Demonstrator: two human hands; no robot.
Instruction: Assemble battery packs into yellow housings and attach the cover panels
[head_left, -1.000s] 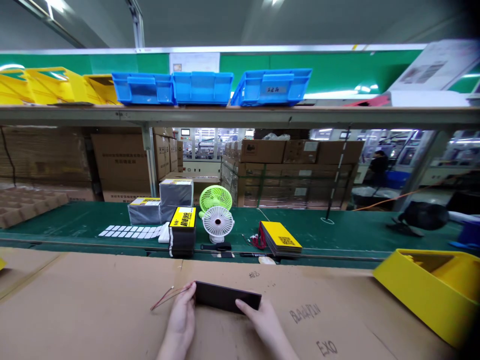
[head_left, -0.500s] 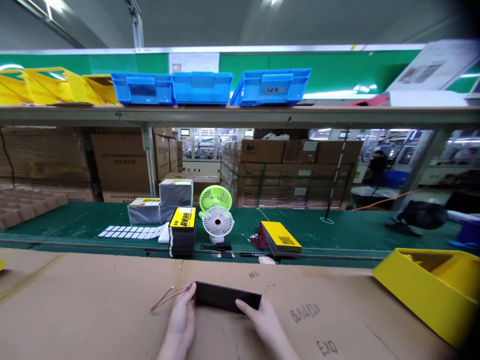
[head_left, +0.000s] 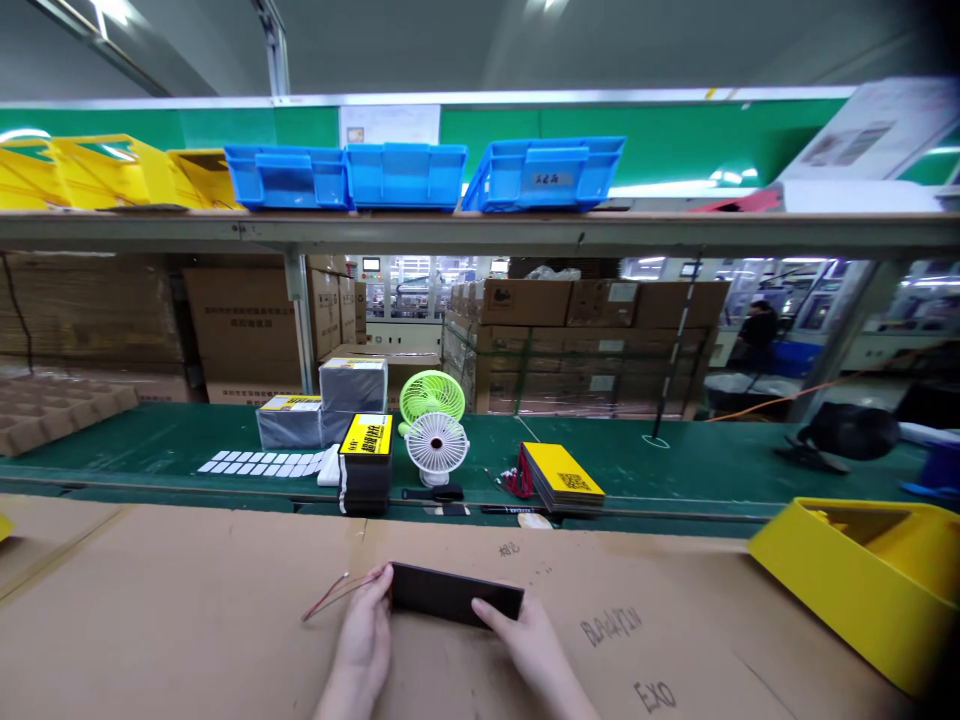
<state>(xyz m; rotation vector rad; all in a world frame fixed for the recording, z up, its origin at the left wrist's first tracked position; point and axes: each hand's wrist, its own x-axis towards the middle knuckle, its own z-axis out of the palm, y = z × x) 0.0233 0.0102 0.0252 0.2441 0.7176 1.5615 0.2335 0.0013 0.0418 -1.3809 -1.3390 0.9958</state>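
A flat black battery pack [head_left: 442,592] is held between both my hands, above the cardboard-covered surface. My left hand [head_left: 366,628] grips its left end, with the fingers mostly hidden behind it. Thin red and dark wires [head_left: 330,597] with a small white connector stick out to the left past that hand. On the right end, my right hand [head_left: 525,635] has its thumb across the black face. Behind the hands lies a stack of similar flat packs [head_left: 564,475], yellow on top, with red wires [head_left: 519,478] bundled at its left side.
A tall black-and-yellow stack [head_left: 365,465] stands beside a white fan [head_left: 436,447] and a green fan [head_left: 431,398]. White stickers [head_left: 262,464] lie left. A yellow bin [head_left: 855,580] sits at right. Blue bins [head_left: 405,177] line the shelf above. A person [head_left: 757,325] is far off.
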